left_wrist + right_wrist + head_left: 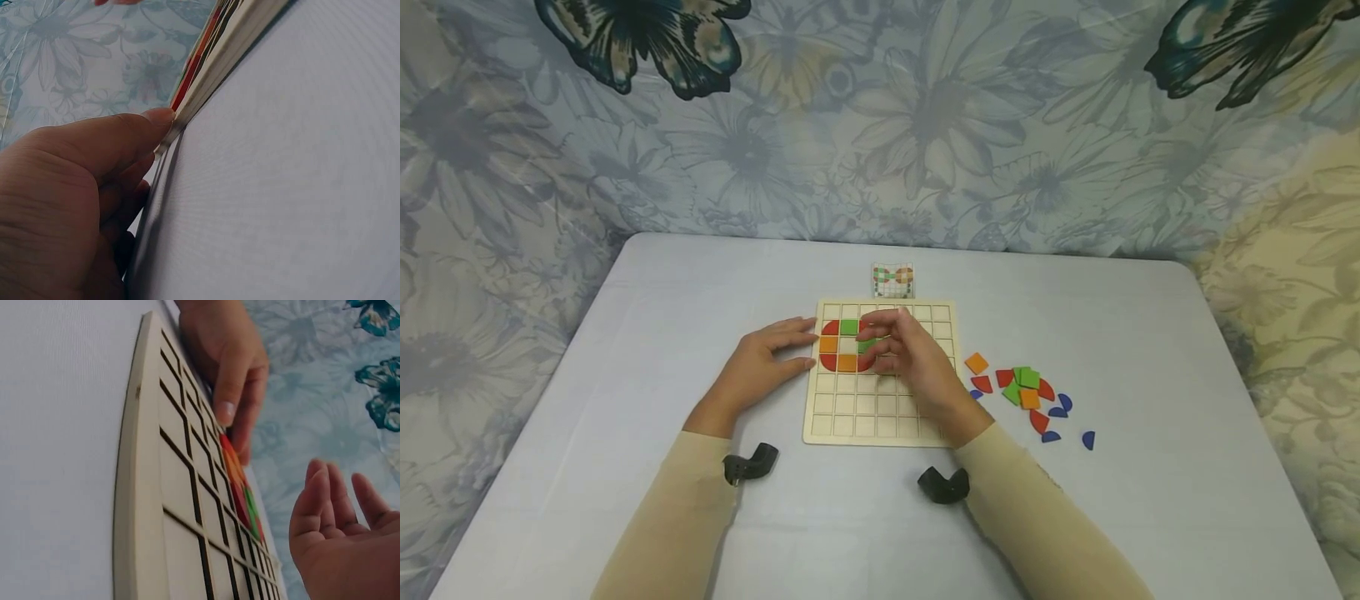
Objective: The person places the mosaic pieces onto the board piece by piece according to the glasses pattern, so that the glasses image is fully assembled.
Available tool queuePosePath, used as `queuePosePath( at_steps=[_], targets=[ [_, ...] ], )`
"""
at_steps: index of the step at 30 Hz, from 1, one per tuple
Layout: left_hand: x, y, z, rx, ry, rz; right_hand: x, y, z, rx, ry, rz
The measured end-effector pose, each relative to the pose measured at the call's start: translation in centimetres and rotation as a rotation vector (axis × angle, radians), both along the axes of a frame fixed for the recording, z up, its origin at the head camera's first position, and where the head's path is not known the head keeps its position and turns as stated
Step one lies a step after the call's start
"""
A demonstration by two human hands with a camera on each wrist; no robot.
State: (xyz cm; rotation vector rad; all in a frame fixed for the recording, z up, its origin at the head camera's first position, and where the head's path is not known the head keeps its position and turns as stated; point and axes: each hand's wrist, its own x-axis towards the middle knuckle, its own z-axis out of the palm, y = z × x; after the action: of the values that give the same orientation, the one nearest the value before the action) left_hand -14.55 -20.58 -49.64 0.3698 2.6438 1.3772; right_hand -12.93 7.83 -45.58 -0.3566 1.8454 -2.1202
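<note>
A pale wooden grid board [835,426] lies on the table. In its upper left cells, red quarter-round tiles [828,362], green square tiles [849,327] and orange square tiles [847,362] form a ring around a bare cell. My left hand [754,365] touches the board's left edge with thumb and fingertips; the left wrist view shows the thumb against the rim [206,84]. Above the board, my right hand [925,371] hovers beside the ring and hides part of it. Its fingers are loosely bent, and the right wrist view shows nothing held in that hand [344,544].
A small pattern card [892,289] lies behind the board. To the right are scattered loose tiles: an orange square [976,362], green squares [1030,379], red quarter-rounds [1038,421] and blue half-rounds [1088,440]. Black devices [751,463] sit at both wrists.
</note>
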Motion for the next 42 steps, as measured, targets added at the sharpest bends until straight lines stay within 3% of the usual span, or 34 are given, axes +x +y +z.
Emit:
queuePosePath(
  at_steps=[6, 20, 26, 34, 37, 42],
  targets=[
    [0.0, 0.2, 0.2, 0.0, -0.01, 0.01, -0.1, 3.2, 0.2, -0.086, 0.037, -0.035],
    [-0.1, 0.4, 0.3, -0.011, -0.008, 0.016, -0.1, 11.0, -0.2, -0.04, 0.046, -0.221],
    [0.0, 0.5, 0.2, -0.001, -0.018, 0.013, 0.3, 13.6, -1.1, 0.09, 0.066, -0.283],
    [-0.1, 0.5, 0.0, 0.009, -0.016, 0.005, 0.8, 15.7, -2.0, 0.261, 0.175, -0.403],
    [0.0, 0.4, 0.1, 0.0, -0.016, 0.008, 0.7, 16.0, -2.4, 0.321, 0.175, -0.415],
    [0.0, 0.1, 0.0, -0.023, -0.017, 0.022, 0.5, 15.8, -3.1, 0.508, 0.118, -0.406]
  ],
)
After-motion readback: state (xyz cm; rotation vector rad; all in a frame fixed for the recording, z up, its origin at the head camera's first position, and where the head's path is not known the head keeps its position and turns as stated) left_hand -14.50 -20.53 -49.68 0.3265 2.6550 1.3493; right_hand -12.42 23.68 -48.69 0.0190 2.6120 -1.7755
